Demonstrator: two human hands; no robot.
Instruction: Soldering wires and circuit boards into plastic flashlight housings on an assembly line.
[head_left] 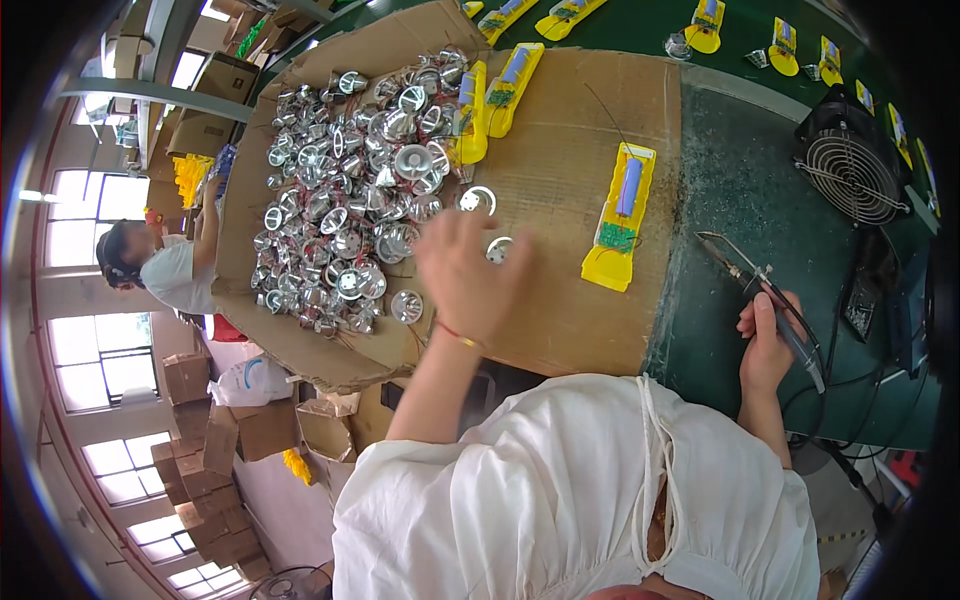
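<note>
Cardboard sheet (560,300) is covered by a heap of silver reflector cups (350,190). Left hand (470,280) is spread loose over one cup (499,248), blurred. Soldering iron (765,290) is gripped in right hand (765,345), beside a yellow casing (620,215).

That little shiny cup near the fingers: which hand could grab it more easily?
The left hand, most likely. It is spread open right over the cardboard, next to the loose silver reflector cup. The right hand is far off on the green mat, its grip full with the soldering iron.

Viewpoint: head-worn fisheye camera, above the person's own chest.
Facing: steeply down and forward onto the desk (760,190) and cardboard sheet (570,140).
Nearness: close; forearms enter from below.
Rim: straight edges bend.
</note>
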